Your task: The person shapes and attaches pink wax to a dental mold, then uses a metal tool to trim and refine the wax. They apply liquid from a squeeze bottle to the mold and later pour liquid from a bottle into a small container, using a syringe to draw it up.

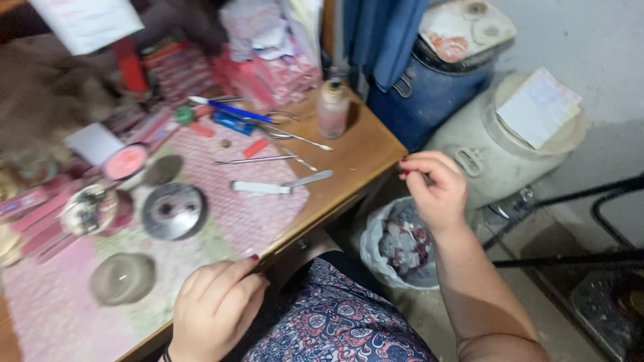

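Resting left hand (215, 308) curled on table (355, 151) edge; right hand (436, 188) raised beside it, fingertips pinched, contents unclear.

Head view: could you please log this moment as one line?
left hand: resting on wooden table edge | right hand: fingers pinched, held above white plastic waste bag | pinched item: too small to tell

We see our left hand (216, 310) low in the head view, palm down, fingers curled loosely together, knuckles raised, the fingertips pointing up and to the right. The wrist enters from the bottom edge. Our right hand (435, 188) is raised well apart from the left, forearm bare and rising from the lower right. Its fingers bend inward with thumb and fingertips (406, 167) pinched together. Nails on both hands are dark red.
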